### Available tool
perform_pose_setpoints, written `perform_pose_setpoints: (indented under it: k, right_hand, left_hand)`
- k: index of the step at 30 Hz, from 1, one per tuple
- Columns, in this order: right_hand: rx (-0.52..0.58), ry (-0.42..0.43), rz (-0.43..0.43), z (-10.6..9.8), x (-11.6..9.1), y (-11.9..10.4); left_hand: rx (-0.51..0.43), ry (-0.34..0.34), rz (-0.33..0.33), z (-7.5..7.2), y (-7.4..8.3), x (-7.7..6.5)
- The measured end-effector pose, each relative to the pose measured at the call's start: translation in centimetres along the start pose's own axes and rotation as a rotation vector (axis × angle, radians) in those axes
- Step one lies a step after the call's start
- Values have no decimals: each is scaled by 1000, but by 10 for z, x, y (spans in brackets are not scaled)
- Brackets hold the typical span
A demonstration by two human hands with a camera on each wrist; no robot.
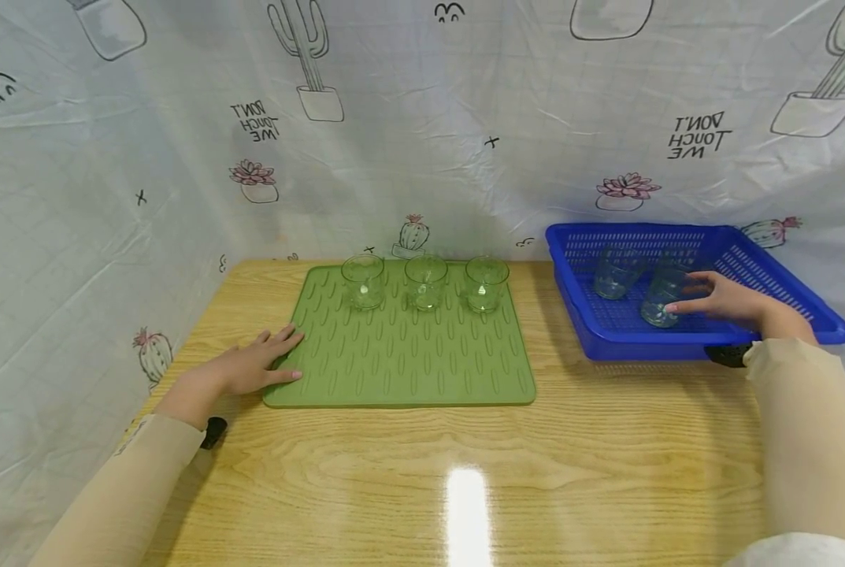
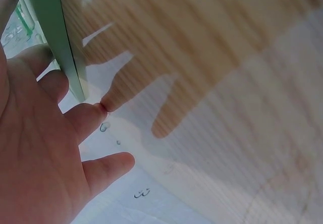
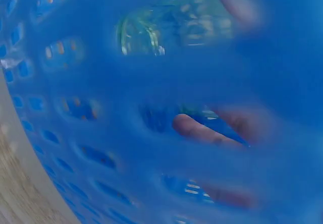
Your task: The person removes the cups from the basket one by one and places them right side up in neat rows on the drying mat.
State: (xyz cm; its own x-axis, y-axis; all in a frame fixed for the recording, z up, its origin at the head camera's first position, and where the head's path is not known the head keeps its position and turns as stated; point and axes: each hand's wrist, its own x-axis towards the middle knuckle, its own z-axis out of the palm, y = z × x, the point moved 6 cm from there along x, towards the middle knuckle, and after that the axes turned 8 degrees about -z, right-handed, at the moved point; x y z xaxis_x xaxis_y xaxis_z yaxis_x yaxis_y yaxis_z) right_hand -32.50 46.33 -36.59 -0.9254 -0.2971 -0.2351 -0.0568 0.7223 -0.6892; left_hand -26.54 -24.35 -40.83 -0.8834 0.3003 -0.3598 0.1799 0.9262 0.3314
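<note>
My left hand (image 1: 252,366) lies palm down at the left edge of a green drying mat (image 1: 408,358), fingers spread and touching its border. In the left wrist view, the left hand (image 2: 45,128) holds nothing. Three clear glasses stand in a row along the mat's far side: a left glass (image 1: 363,285), a middle glass (image 1: 425,287) and a right glass (image 1: 486,287). My right hand (image 1: 730,299) reaches into a blue basket (image 1: 677,346), its thumb and fingers around a clear glass (image 1: 654,305). Basket slats partly hide these fingers (image 3: 199,130) in the right wrist view.
Another glass (image 1: 613,274) stands in the basket to the left, and a fainter one seems to be behind. The wooden table (image 1: 365,480) extends in front of the mat and basket. A printed white curtain (image 1: 422,142) hangs behind and at the left.
</note>
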Motion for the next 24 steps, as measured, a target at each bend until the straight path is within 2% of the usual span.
perform_pose_setpoints:
  k: [16, 24]
  right_hand:
    - [-63, 4, -17, 2, 5, -3]
    - [-66, 63, -30, 1, 0, -7]
  left_hand:
    - [-3, -7, -5, -1, 1, 1]
    - [-6, -10, -2, 0, 1, 2]
